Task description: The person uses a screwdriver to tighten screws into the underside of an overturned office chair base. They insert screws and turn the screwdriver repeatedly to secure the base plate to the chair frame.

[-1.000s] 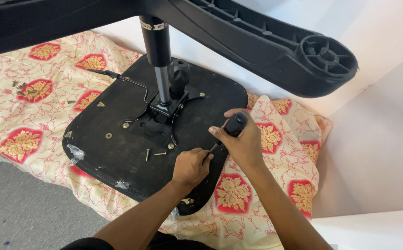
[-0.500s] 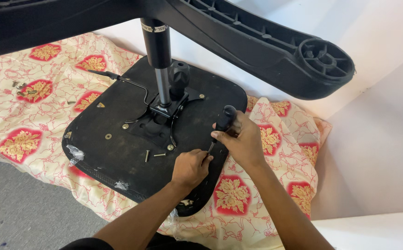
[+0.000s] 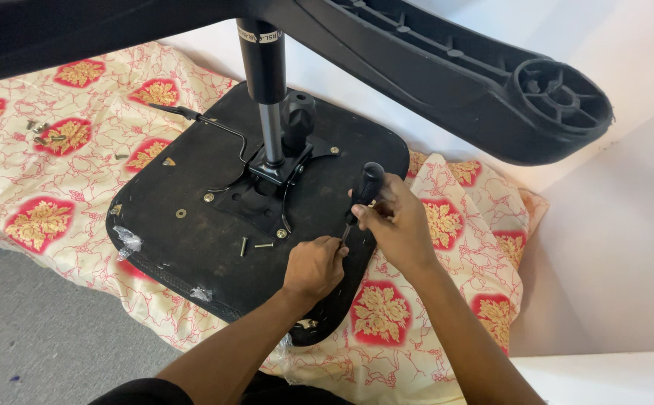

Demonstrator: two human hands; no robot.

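While the right hand [image 3: 396, 217] wraps closed around the black handle of a screwdriver [image 3: 362, 196], the shaft slants down toward 7 o'clock and its tip meets the left hand [image 3: 314, 264], whose fingers are pinched shut at the tip, likely on a screw, though the pinch hides it and I cannot tell. Both hands sit at the 4 o'clock edge of the upturned black seat base [image 3: 192, 240], which lies underside up on the patterned red and cream cloth [image 3: 42, 187]. Change since a second ago: the right hand has dropped a little and the handle is more upright, tip brought in closer to the left fingers; the left hand has barely shifted. Judgement: the tool is being lined up on a fastener at that edge, driving not clearly begun. From the hands at 10 o'clock, two loose screws [image 3: 253, 245] lie on the seat base just beside the metal mounting plate [image 3: 263, 191]. The gas-lift column [image 3: 265, 82] stands up from that plate at 11 o'clock, with a black knob [image 3: 297, 114] right beside it. The star base leg [image 3: 492, 90] with its caster socket overhangs at 1 o'clock. No containers in view; a small heap of spare hardware [image 3: 40, 131] lies bare on the cloth far out at 10 o'clock.
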